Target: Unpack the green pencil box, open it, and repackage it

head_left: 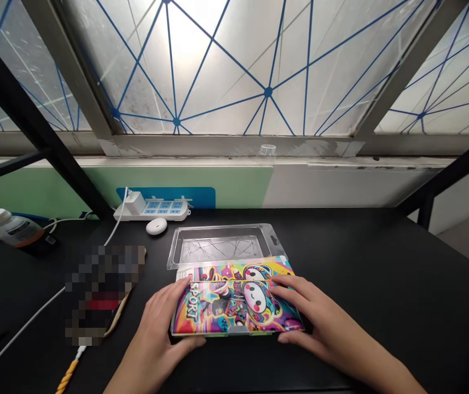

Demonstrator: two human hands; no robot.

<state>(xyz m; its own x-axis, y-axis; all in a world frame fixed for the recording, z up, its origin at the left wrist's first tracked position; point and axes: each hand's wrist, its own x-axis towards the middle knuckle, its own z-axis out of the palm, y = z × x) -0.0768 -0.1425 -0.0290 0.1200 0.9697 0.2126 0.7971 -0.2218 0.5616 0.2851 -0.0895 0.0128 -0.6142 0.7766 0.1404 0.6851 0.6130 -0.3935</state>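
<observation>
Bright cartoon-printed pencil case (234,306) near the front edge of the black bench (382,273), held between both hands: left hand (156,325) clasping its left end, right hand (324,312) spread across its right end. Just behind, touching it, a clear plastic blister tray (220,243). Along the rear edge, a white power strip (152,210). Left of the case, a pixelated, unreadable object (103,290).
</observation>
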